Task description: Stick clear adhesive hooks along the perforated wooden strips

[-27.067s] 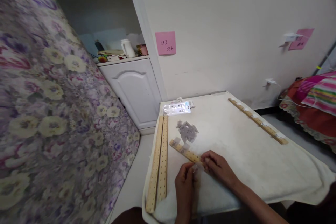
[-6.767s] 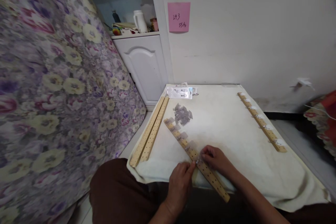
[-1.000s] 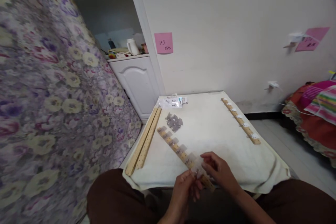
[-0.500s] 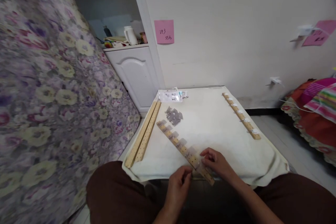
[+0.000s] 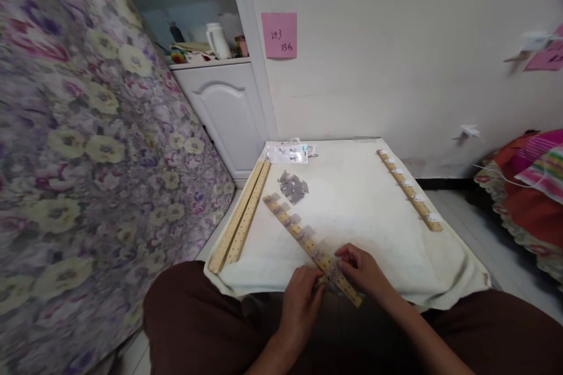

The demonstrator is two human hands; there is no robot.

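A perforated wooden strip (image 5: 292, 229) lies diagonally on the cream cloth of a small table (image 5: 378, 234), with several clear plastic clips fixed along it. My left hand (image 5: 301, 304) and my right hand (image 5: 363, 269) meet at the strip's near end. The fingers of both are curled in a pinch around a small clear clip on the strip. A loose heap of grey clips (image 5: 293, 186) lies beyond the strip's far end.
Two more perforated strips (image 5: 240, 218) lie side by side along the table's left edge. A strip with white clips (image 5: 409, 190) lies at the right. A clear packet (image 5: 287, 153) sits at the back. A floral mattress (image 5: 88, 146) leans at left; a white cabinet (image 5: 226, 111) stands behind.
My left hand has come up to the strip's near end beside my right hand. The view has tilted down a little.
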